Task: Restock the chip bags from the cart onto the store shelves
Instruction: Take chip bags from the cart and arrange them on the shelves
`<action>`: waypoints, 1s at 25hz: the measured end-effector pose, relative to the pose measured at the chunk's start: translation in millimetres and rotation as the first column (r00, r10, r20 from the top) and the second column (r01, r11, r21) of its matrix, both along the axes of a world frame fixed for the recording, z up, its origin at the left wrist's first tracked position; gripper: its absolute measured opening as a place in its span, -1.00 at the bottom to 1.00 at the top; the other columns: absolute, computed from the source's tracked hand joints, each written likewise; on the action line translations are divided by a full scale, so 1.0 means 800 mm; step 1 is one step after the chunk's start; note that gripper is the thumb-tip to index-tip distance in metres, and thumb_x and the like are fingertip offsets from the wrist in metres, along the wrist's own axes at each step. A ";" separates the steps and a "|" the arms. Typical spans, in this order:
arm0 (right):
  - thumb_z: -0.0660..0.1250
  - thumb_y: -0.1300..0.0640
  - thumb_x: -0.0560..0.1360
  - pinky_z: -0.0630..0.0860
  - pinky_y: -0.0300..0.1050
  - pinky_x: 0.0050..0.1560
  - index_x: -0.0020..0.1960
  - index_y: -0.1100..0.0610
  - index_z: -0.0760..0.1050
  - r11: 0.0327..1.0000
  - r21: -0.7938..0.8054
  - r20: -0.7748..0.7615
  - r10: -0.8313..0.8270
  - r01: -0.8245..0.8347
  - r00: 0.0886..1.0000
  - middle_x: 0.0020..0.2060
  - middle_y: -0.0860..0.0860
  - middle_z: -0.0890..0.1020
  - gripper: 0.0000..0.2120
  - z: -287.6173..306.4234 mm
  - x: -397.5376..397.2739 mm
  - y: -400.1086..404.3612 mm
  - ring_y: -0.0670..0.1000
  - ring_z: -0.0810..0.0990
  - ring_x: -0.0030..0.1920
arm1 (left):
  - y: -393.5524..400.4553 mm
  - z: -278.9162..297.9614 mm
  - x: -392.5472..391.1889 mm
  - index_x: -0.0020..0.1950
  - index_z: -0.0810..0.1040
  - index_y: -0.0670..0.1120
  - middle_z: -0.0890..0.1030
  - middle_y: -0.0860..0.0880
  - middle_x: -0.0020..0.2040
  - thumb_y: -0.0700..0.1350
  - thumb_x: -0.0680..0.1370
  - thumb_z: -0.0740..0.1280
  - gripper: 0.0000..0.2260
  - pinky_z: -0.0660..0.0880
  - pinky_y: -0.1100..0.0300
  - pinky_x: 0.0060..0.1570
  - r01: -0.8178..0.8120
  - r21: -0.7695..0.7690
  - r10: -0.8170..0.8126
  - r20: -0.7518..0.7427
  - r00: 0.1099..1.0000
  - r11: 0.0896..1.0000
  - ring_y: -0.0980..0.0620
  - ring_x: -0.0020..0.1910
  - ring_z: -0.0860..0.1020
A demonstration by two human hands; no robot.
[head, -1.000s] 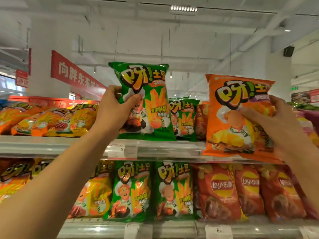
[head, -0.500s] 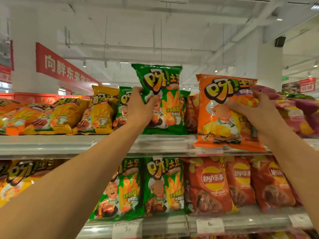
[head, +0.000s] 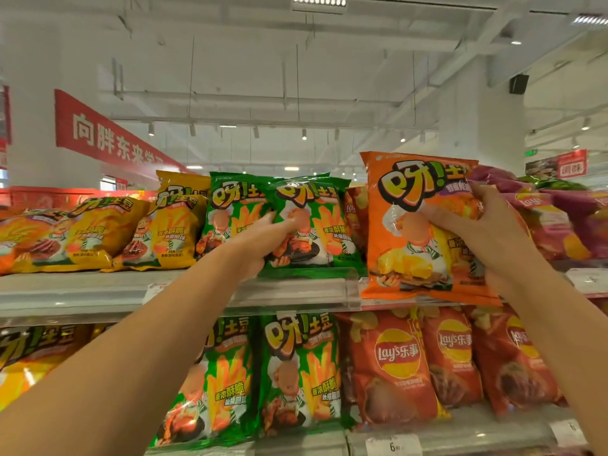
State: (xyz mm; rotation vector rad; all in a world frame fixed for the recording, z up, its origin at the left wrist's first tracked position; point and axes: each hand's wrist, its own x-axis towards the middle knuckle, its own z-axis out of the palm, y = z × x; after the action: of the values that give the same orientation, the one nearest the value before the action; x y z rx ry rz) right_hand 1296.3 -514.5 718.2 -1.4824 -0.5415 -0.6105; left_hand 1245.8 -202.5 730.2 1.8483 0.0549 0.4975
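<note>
My left hand [head: 263,240] grips a green chip bag [head: 312,225] by its left side; the bag stands on the top shelf [head: 82,291], against another green bag [head: 235,212] to its left. My right hand [head: 483,232] holds an orange chip bag [head: 418,225] upright by its right side. Its lower edge hangs over the shelf's front rail, in front of red bags behind it. The cart is out of view.
Yellow bags [head: 98,235] lie along the top shelf at the left, purple Lay's bags [head: 559,222] at the right. The shelf below holds green bags [head: 296,373] and red Lay's bags [head: 394,366]. A red banner [head: 108,133] hangs at the back left.
My left hand has lowered the green bag from above the shelf down onto it, beside the other green bag. The orange bag has stayed at the shelf front in my right hand.
</note>
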 end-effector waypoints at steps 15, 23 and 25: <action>0.66 -0.22 0.11 0.66 0.22 0.07 0.40 -0.15 0.44 0.960 -0.020 -0.017 0.279 -0.279 0.960 0.13 -0.02 0.71 -0.09 0.015 -0.050 0.113 0.07 0.75 0.02 | 0.020 -0.051 -0.057 0.62 0.07 0.06 0.40 -0.03 0.50 0.36 0.62 0.03 -0.35 0.46 -0.03 0.22 -0.450 0.795 0.369 0.307 0.877 0.407 -0.09 0.42 0.43; 0.64 -0.21 0.07 0.69 -0.03 -0.28 0.44 -0.14 0.36 0.936 -0.068 0.000 0.346 -0.345 0.938 0.05 -0.08 0.72 -0.01 0.037 -0.139 0.294 -0.04 0.77 -0.13 | 0.193 -0.085 -0.172 0.56 0.27 0.10 0.36 -0.01 0.52 0.35 0.62 -0.11 -0.39 -0.05 -0.21 0.54 -0.440 0.868 0.437 0.310 0.844 0.233 -0.05 0.54 0.22; 0.64 -0.23 0.03 0.68 -0.03 -0.28 0.44 -0.12 0.37 0.930 -0.076 0.008 0.362 -0.361 0.932 0.05 -0.08 0.72 0.02 0.042 -0.168 0.360 -0.04 0.77 -0.14 | 0.253 -0.091 -0.210 0.59 0.20 0.10 0.35 -0.03 0.52 0.35 0.62 -0.09 -0.40 -0.11 -0.25 0.53 -0.456 0.860 0.435 0.328 0.839 0.229 -0.07 0.56 0.19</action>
State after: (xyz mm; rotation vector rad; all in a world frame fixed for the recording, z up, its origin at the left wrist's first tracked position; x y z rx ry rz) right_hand 1162.3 -226.5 751.4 -1.3983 -0.8400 -0.3191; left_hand 1078.0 0.2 657.0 3.0007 0.3877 1.1329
